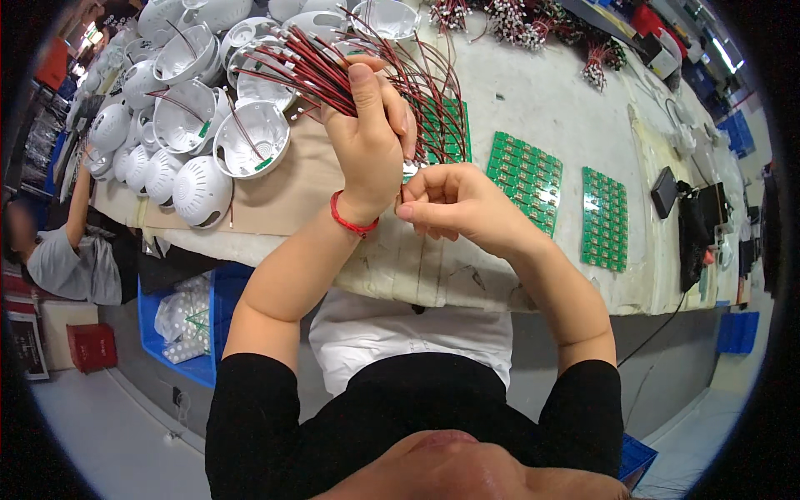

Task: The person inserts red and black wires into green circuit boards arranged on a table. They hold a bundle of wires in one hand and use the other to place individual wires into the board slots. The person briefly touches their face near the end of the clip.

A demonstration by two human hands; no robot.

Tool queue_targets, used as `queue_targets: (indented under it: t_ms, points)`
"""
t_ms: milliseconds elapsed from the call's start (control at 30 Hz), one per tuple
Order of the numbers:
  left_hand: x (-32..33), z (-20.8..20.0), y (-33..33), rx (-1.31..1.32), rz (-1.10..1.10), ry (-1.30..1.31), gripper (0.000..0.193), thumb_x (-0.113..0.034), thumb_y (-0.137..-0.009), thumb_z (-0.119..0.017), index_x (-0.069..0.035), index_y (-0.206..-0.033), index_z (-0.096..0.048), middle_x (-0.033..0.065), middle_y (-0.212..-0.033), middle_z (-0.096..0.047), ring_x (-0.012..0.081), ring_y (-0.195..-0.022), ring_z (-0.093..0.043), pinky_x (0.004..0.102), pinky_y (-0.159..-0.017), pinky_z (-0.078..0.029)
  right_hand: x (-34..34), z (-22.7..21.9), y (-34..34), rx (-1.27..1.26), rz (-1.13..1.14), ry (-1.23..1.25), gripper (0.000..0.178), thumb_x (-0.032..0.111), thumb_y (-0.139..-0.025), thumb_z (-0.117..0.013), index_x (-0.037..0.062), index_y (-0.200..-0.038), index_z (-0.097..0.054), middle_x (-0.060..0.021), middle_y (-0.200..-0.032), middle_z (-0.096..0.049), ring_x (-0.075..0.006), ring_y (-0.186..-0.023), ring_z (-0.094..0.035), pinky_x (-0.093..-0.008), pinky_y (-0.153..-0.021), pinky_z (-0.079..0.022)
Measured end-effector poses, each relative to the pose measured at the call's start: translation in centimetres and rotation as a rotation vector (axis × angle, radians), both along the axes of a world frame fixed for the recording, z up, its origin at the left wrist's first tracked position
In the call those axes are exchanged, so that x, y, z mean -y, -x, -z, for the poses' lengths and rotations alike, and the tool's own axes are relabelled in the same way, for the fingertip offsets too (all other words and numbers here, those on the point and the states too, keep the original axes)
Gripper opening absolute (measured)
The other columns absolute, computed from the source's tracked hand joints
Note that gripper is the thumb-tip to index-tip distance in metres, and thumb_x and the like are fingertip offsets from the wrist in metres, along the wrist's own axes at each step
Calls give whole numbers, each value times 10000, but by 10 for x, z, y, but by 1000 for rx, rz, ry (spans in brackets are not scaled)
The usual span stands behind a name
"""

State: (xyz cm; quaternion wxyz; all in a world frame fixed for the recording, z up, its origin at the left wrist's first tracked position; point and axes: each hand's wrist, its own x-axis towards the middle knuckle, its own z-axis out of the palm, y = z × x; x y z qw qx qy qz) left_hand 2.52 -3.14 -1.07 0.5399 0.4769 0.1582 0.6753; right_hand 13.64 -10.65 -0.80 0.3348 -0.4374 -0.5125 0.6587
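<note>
My left hand (372, 142) is wrapped round a thick bundle of red and black wires (321, 82), whose ends carry small white plugs. More wires (446, 92) from the bunch hang beyond it, over a green circuit board panel (458, 125) that they partly cover. Close beside the left wrist, my right hand (458, 202) has its fingers bent and pressed together next to small white connectors (410, 170). What its fingertips pinch is hidden or too small to make out. A red cord bracelet (353, 218) circles my left wrist.
White dome-shaped housings (254, 137) are piled at the left, some with wires inside. Two green board panels (525, 179) (605, 218) lie to the right. Wire bunches (517, 25) lie at the far side. A blue bin (218, 308) stands below the table, and another person (75, 258) sits at left.
</note>
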Motion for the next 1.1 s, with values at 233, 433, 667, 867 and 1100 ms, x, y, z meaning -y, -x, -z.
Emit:
queue_targets:
  t_ms: [233, 433, 667, 867, 1100]
  points:
    - [-8, -6, 4, -100, 88, 184, 354, -362, -994, -302, -57, -995, -482, 68, -753, -587, 72, -397, -374, 205, -341, -257, 5, -31, -48, -320, 62, -229, 148, 109, -809, -653, 19, -808, -535, -64, -656, -606, -99, -550, -585, -194, -415, -424]
    - [-33, 2, 23, 89, 414, 412, 299, -330, -988, -339, -78, -984, -500, 10, -749, -577, 58, -379, -304, 206, -345, -190, -7, -22, -75, 224, -14, -335, 129, 76, -806, -632, -30, -824, -560, -93, -686, -628, -128, -619, -613, -242, -571, -495]
    - [-33, 0, 25, 69, 459, 406, 255, -281, -985, -362, -88, -996, -528, -34, -723, -496, 38, -394, -270, 199, -361, -191, -21, 7, -69, 764, -63, -587, 110, 33, -720, -657, -41, -772, -596, -133, -697, -616, -197, -630, -596, -303, -608, -472]
    - [-35, 4, 23, 73, 494, 414, 278, -295, -990, -328, -60, -1014, -475, -2, -720, -527, 65, -386, -322, 216, -349, -209, -22, 10, -68, 781, -140, -605, 113, 49, -654, -657, -20, -740, -629, -158, -701, -625, -284, -642, -610, -353, -617, -481]
    - [-36, 2, 26, 67, 494, 407, 274, -281, -989, -327, -49, -1028, -468, 4, -719, -525, 70, -386, -325, 220, -346, -210, -25, 13, -68, 784, -147, -641, 104, 47, -633, -663, -11, -715, -636, -147, -692, -624, -274, -629, -605, -352, -596, -479]
